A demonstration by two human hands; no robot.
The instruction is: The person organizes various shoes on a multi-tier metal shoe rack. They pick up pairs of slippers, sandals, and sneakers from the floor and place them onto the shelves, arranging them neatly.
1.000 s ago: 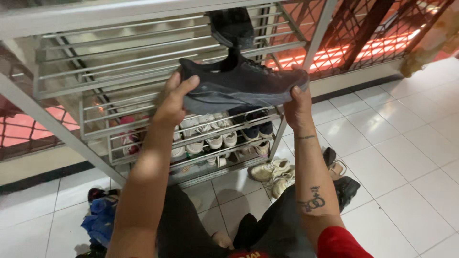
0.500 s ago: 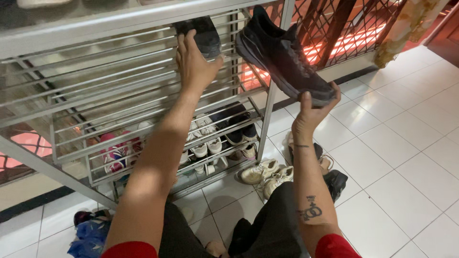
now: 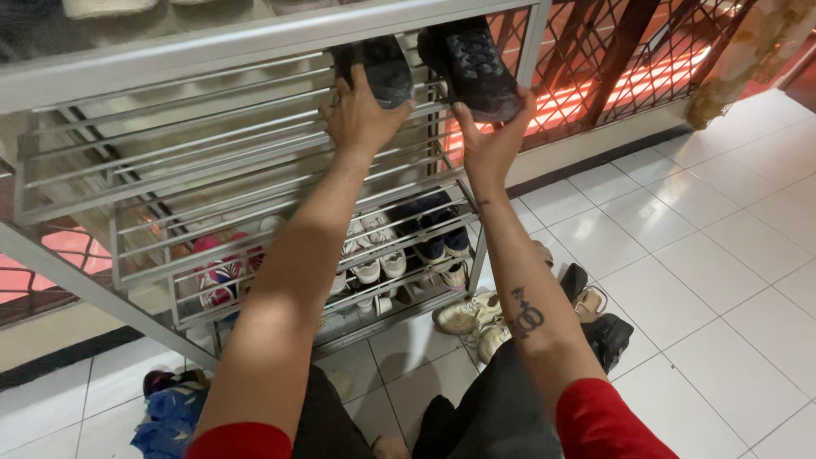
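Observation:
Two black sneakers sit side by side on an upper shelf of a metal shoe rack [image 3: 212, 51]. My left hand [image 3: 361, 115] grips the heel of the left black sneaker [image 3: 382, 68]. My right hand [image 3: 489, 140] holds the heel of the right black sneaker [image 3: 472, 64], which points into the rack with its laces facing up. Both arms reach up from my lap.
Lower shelves hold white sneakers [image 3: 374, 255], dark shoes [image 3: 438, 225] and a pink pair [image 3: 212, 272]. On the white tiled floor lie beige sneakers [image 3: 467, 314], black shoes [image 3: 612, 336] and a blue cloth [image 3: 166, 416]. A red-lit metal grille [image 3: 629, 59] stands behind.
My right hand swung the black sneaker from beside the rack onto the upper shelf, next to the other one. My left hand stayed on the left sneaker.

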